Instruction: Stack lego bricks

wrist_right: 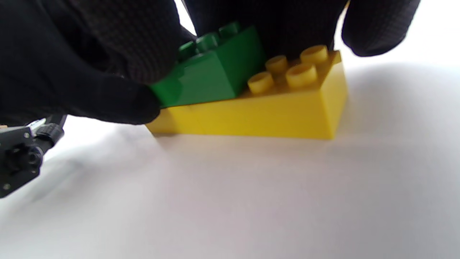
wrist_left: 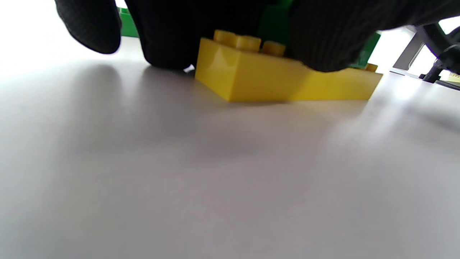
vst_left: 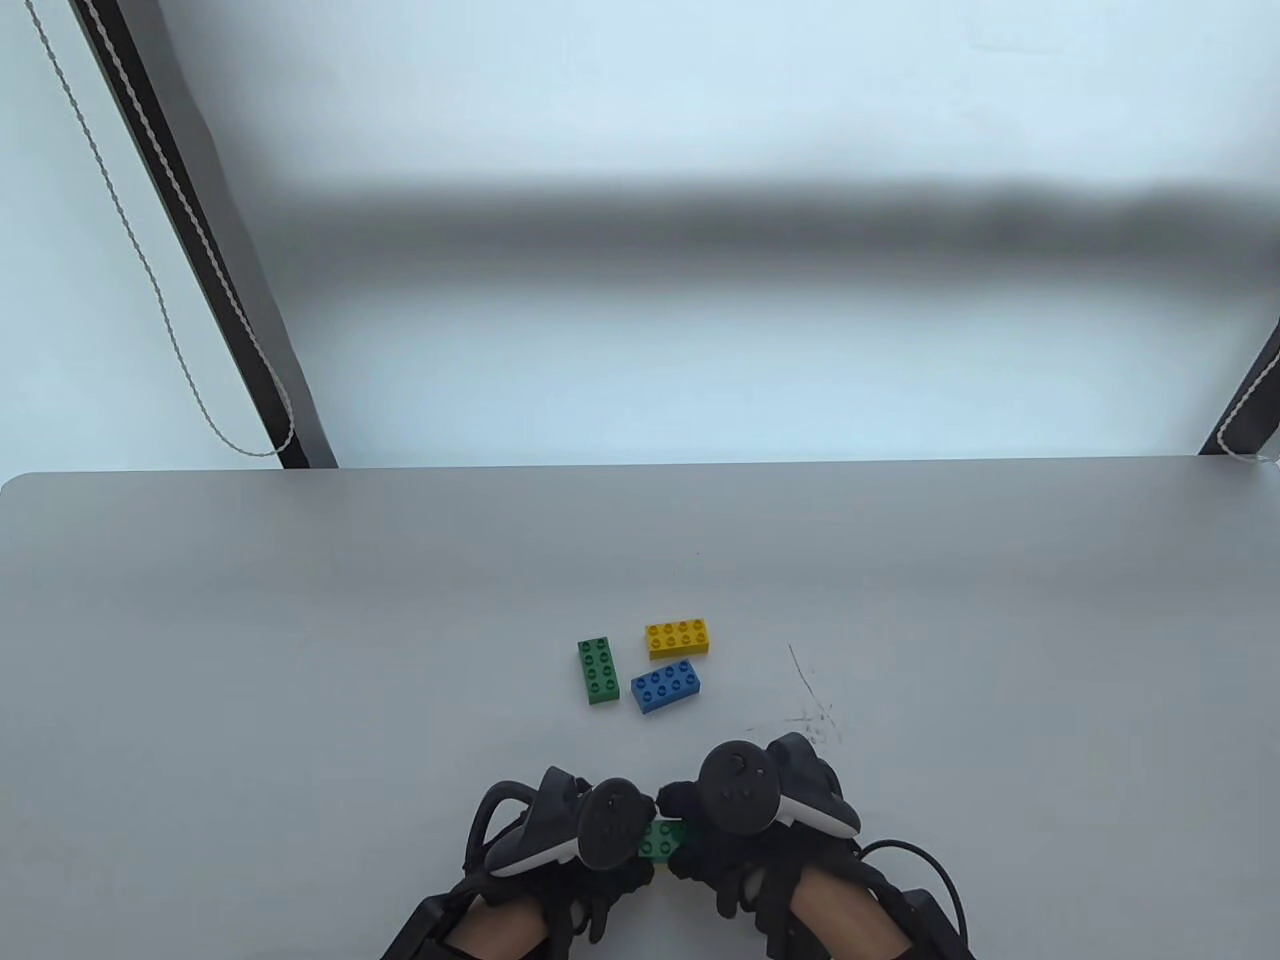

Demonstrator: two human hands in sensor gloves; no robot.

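A yellow brick [wrist_right: 258, 115] lies flat on the table near the front edge. A green brick [wrist_right: 212, 75] sits on its top, tilted, one end raised, leaving several yellow studs bare. My right hand [vst_left: 720, 810] grips the green brick, fingers [wrist_right: 90, 72] around its end. My left hand [vst_left: 610, 830] holds the yellow brick [wrist_left: 287, 81], with fingers [wrist_left: 323, 36] on its top and far side. In the table view only a bit of the green brick [vst_left: 662, 838] shows between the two hands.
Three loose bricks lie just beyond the hands: a green one [vst_left: 597, 672], a yellow one [vst_left: 679, 637] and a blue one [vst_left: 666, 686]. Scribble marks [vst_left: 810, 710] are on the grey table [vst_left: 300, 650] to the right.
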